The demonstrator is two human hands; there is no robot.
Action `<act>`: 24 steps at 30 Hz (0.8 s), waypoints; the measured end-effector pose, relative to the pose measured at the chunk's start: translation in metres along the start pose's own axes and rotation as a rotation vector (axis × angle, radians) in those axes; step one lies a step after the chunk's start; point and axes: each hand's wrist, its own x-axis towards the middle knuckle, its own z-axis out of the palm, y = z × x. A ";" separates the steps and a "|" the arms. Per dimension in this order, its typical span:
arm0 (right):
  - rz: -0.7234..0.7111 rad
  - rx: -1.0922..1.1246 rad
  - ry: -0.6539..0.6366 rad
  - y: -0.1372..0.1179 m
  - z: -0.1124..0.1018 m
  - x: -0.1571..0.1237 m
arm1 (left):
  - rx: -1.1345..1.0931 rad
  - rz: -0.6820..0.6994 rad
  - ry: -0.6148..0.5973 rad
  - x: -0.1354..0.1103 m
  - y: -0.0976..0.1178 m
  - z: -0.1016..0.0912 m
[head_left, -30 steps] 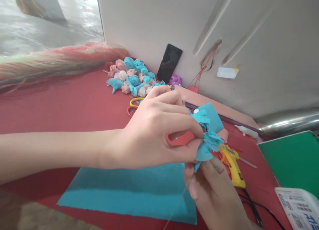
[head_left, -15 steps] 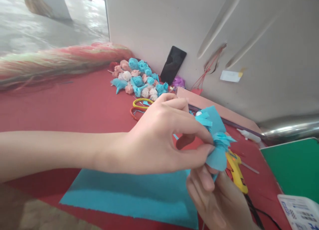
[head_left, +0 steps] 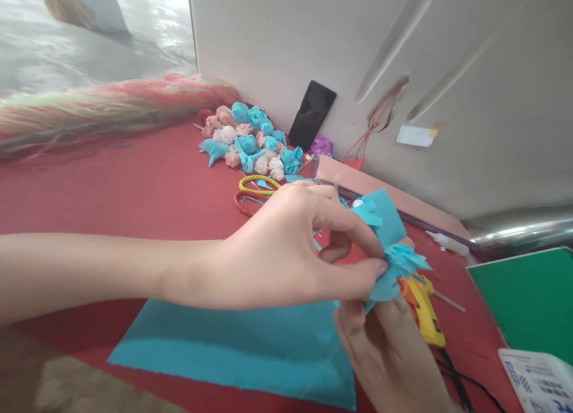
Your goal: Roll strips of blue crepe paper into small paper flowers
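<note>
My left hand [head_left: 286, 258] reaches in from the left and pinches a small blue paper flower [head_left: 394, 270] with fringed petals between thumb and fingers. From below, my right hand [head_left: 385, 347] holds the base of that same flower, fingers wrapped round it. Both hands hover over the right end of a large blue felt sheet [head_left: 233, 347] lying on the red table [head_left: 134, 192]. A thin wire seems to hang down from the flower, faint against the sheet.
A pile of blue, pink and white paper roses [head_left: 250, 139] lies at the back beside a black phone [head_left: 312, 114] leaning on the wall. Scissors [head_left: 253, 192], a yellow glue gun [head_left: 423, 308], a blue paper piece [head_left: 382, 213], a green board [head_left: 528, 299] and a white box [head_left: 539, 374] lie around.
Both hands have turned the blue flower slightly between their fingers, its fringe now pointing more to the right. The view shifted a little; nothing was let go.
</note>
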 end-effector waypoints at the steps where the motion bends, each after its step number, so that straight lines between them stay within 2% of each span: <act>1: 0.004 -0.006 0.013 -0.001 0.000 0.000 | -0.009 -0.007 -0.007 0.000 0.000 0.000; 4: -0.017 -0.029 0.051 -0.008 0.003 0.000 | -0.025 -0.033 -0.030 0.001 -0.002 -0.001; 6: 0.007 -0.121 0.078 -0.013 0.007 0.002 | -0.027 -0.040 -0.035 0.000 -0.003 -0.001; 10: -0.106 -0.103 0.092 -0.011 0.008 0.003 | -0.011 0.007 -0.021 0.000 -0.004 0.000; 15: -0.040 0.031 -0.015 -0.006 0.005 0.002 | 0.135 0.091 0.007 0.000 -0.006 -0.001; 19: 0.005 0.151 -0.065 -0.016 0.011 0.004 | 0.204 0.132 0.015 0.000 -0.007 -0.001; 24: 0.070 0.182 -0.103 -0.023 0.016 0.008 | 0.248 0.173 0.034 0.000 -0.007 -0.001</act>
